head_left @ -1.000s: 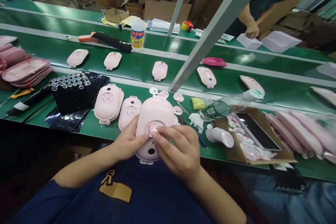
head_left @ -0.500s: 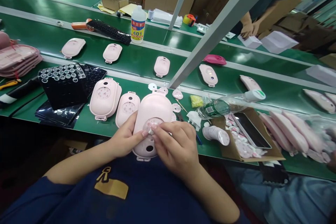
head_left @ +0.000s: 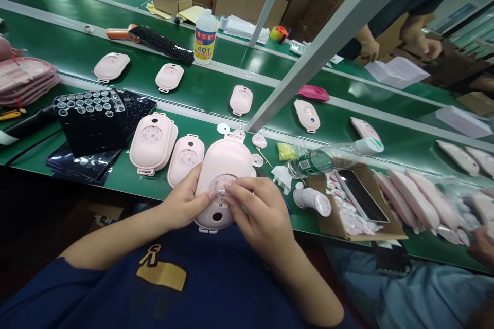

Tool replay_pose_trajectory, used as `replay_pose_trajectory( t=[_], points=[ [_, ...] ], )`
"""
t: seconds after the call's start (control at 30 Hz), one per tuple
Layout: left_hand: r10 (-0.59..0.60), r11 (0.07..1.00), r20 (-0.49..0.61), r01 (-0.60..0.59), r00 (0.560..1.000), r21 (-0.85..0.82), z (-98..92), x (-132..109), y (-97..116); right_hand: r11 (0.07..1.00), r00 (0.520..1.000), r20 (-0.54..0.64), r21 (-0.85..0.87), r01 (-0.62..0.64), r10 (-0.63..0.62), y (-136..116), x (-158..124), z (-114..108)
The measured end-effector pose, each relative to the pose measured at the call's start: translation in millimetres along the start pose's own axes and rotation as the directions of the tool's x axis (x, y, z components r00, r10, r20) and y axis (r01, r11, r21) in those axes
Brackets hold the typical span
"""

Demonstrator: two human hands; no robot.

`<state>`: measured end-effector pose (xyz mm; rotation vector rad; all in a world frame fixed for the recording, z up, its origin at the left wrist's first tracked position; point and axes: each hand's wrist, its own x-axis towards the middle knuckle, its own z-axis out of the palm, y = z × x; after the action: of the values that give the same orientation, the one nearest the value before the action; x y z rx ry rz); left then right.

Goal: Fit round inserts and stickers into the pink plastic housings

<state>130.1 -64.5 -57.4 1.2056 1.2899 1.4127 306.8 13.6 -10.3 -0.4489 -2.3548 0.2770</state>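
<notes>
While a green surface (head_left: 122,169) is stretching ahead, a pink case (head_left: 225,157) at its near edge is being clamped in the left grip (head_left: 185,206), and the right grip (head_left: 264,211) is pinching, at the round recess (head_left: 221,180), a small pale piece (head_left: 221,193).

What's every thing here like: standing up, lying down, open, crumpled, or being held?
Pink case: held in the left hand
Right hand: pinching a small whitish piece
"401" bottle: standing upright
Clear plastic bottle: lying on its side, capped
Cardboard box on the right: open, things inside
Black sticker sheet: bent over
White tissue: crumpled
Stack of round discs: tipped over
</notes>
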Motion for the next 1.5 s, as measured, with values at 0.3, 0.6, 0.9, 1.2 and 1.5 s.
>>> replay_pose_trajectory(
  t=[0.3,0.6,0.9,1.2,1.5],
  points=[
    [0.008,0.986,-0.055,-0.017,0.998,-0.167,3.7,0.2,-3.3,0.995,0.995,-0.077,0.087,-0.051,0.058,0.8,-14.3,-2.4],
    [0.019,0.996,-0.024,-0.021,1.000,-0.088,8.1,-0.3,-0.7,0.998,0.996,-0.093,0.057,-0.008,0.014,-7.5,-1.6,-0.2],
    [-0.006,0.994,-0.030,0.002,1.000,-0.109,5.3,-1.7,-3.8,0.996,0.997,-0.076,-0.086,-0.006,0.000,-5.1,-3.1,8.1],
    [-0.031,0.994,-0.021,0.029,0.999,-0.103,3.0,1.0,-4.3,0.968,0.990,-0.014,-0.211,0.135,-0.141,4.2,-2.7,2.9],
    [-0.057,0.996,0.011,0.058,0.998,-0.070,1.5,2.3,0.2,0.968,0.982,0.073,-0.168,0.184,-0.174,11.3,5.2,-3.6]
  ],
)
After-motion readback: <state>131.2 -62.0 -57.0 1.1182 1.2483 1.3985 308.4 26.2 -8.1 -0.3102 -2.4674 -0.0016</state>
